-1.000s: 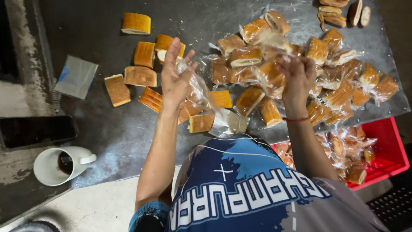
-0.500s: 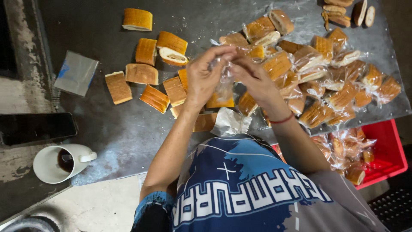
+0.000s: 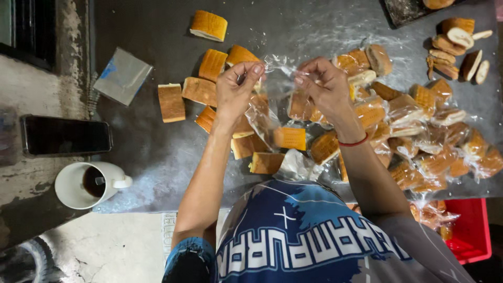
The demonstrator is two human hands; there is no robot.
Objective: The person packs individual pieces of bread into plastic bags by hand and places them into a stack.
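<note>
My left hand and my right hand are raised over a dark metal table. Each pinches one edge of the same clear plastic bag, stretched between them. The crinkled bag hangs down below my fingers; I cannot tell if anything is inside it. Bare golden cake slices lie under and to the left of my left hand. Under and to the right of my right hand is a heap of cake slices wrapped in clear bags. A red band circles my right wrist.
A white mug of dark drink and a black phone sit on the ledge at left, near a silver-blue packet. More cut slices lie top right by a dark tray. A red crate holds wrapped pieces.
A second ago my hands were apart with fingers spread. They came together on the bag, and now they have drawn slightly apart with its edges pinched.
</note>
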